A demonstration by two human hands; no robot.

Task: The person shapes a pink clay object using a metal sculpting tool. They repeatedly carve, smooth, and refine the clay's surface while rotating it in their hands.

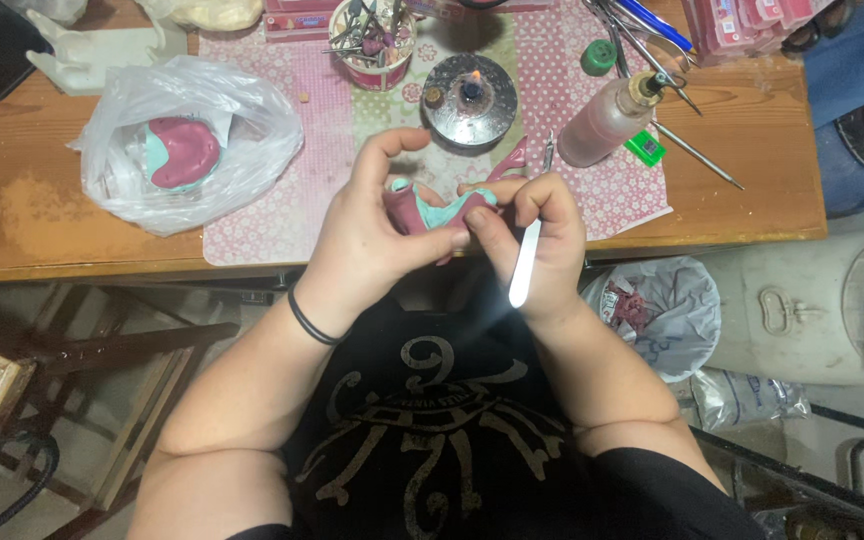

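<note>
My left hand [367, 235] grips a small dental cast [430, 210] of teal plaster and pink wax, held just in front of the table's edge. My right hand [537, 240] presses against the cast's right side and holds a slim metal tool [525, 262], its shiny handle pointing down toward my chest. A black band circles my left wrist. The fingers hide most of the cast.
On the wooden table [52, 215] lie a plastic bag [187, 140] holding another pink and teal cast, a lit spirit burner [470, 97], a cup of tools [374, 40], a squeeze bottle [607, 122], and loose metal instruments [697, 155]. A lined bin [664, 310] stands at lower right.
</note>
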